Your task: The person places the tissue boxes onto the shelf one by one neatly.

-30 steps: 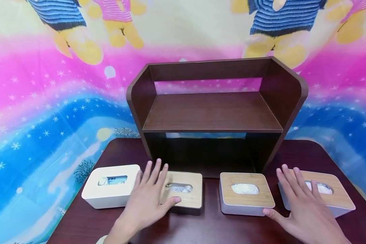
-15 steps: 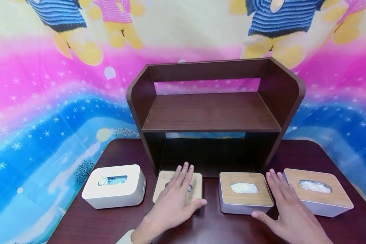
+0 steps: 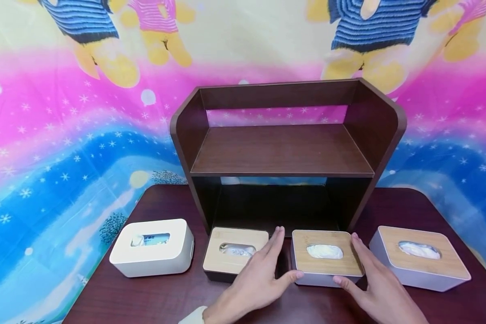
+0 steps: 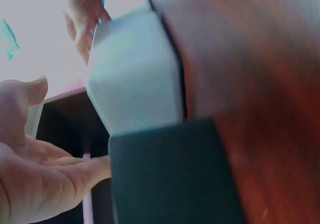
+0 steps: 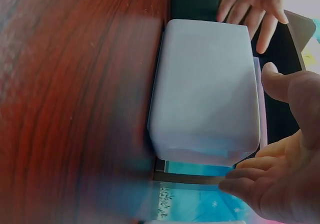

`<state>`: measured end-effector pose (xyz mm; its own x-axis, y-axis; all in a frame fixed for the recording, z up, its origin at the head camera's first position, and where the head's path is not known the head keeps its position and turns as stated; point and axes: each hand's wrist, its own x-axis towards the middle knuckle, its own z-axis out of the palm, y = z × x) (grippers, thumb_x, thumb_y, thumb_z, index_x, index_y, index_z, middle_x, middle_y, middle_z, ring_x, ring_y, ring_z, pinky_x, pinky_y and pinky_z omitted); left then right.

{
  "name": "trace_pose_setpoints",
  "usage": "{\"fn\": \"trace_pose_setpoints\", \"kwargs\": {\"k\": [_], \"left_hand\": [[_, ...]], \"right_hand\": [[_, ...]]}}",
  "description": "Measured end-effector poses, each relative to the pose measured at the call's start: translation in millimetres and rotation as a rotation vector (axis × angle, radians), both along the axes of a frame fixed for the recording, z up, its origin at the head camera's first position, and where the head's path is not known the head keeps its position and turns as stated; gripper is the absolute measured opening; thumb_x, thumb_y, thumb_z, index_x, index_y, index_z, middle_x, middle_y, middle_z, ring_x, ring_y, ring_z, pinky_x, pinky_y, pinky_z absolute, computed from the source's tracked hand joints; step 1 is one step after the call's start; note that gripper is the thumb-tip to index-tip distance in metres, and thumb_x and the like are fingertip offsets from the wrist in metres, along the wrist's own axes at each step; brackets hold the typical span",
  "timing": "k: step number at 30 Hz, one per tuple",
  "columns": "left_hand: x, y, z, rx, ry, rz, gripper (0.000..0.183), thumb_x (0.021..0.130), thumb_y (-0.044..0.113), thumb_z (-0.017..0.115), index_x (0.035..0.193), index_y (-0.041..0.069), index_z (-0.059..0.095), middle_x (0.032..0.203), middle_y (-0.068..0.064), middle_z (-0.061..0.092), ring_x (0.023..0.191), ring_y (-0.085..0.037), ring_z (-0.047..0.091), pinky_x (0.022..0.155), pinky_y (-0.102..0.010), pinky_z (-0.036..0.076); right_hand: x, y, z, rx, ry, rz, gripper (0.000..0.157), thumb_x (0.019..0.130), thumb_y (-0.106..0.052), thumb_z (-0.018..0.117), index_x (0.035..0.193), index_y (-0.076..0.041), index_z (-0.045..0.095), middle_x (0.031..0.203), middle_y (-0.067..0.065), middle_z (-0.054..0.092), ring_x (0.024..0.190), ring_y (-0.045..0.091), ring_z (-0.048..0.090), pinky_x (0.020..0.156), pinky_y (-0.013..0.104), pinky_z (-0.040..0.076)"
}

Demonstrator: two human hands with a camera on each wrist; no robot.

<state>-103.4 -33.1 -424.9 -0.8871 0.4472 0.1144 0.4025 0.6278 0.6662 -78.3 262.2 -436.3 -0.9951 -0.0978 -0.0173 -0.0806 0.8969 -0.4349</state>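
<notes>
A white tissue box with a bamboo lid (image 3: 328,265) stands right of centre in the head view, tissue showing in its oval slot. My left hand (image 3: 261,274) is at its left with straight fingers, the thumb tip at the box's front left corner. At the box's right side is my right hand (image 3: 376,283), fingers straight, fingertips along the right edge and thumb near the front edge. Just left of my left hand sits a tissue box with a dark base and pale wooden lid (image 3: 215,254), its right part hidden by that hand. Neither hand grips anything.
An all-white tissue box (image 3: 131,256) stands at the far left, and another bamboo-lidded tissue box (image 3: 423,265) at the far right. Behind the row rises a dark brown two-level shelf (image 3: 283,148) on the dark red table (image 3: 162,297). A printed cloth (image 3: 65,189) hangs behind.
My left hand has moved right, from beside the white box across the dark-based box to the centre-right box. My right hand has moved left from the far-right box. The boxes stay in place.
</notes>
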Motion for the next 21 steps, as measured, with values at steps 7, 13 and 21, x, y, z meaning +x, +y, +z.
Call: {"fn": "trace_pose_setpoints", "kwargs": {"k": [7,13,21], "left_hand": [[5.0,16,-10.0,0.230,-0.134,0.004,0.091,0.102,0.046,0.074,0.169,0.005,0.029,0.171,-0.020,0.039,0.134,-0.027,0.067,0.100,-0.025,0.060],[9.7,25,-16.4,0.266,-0.100,0.033,0.078,0.104,0.036,0.072,0.163,-0.003,0.039,0.162,-0.023,0.051,0.135,-0.019,0.064,0.099,-0.026,0.061],[15.5,34,-25.5,0.222,0.024,0.057,0.062,0.108,0.027,0.066,0.157,-0.006,0.048,0.145,-0.021,0.066,0.127,-0.018,0.070,0.113,-0.037,0.055]], "right_hand": [[-4.3,4,-0.2,-0.051,-0.043,-0.039,0.122,0.090,-0.069,0.074,0.172,-0.003,0.014,0.166,0.038,0.034,0.140,0.060,0.050,0.102,0.073,0.052],[-5.3,7,-1.0,-0.086,-0.088,-0.097,0.118,0.091,-0.066,0.076,0.170,0.002,0.020,0.161,0.040,0.041,0.136,0.056,0.057,0.098,0.062,0.060],[1.8,6,-5.1,-0.124,-0.076,-0.125,0.104,0.094,-0.050,0.080,0.162,0.012,0.032,0.145,0.039,0.057,0.116,0.042,0.075,0.086,0.049,0.065]]}}
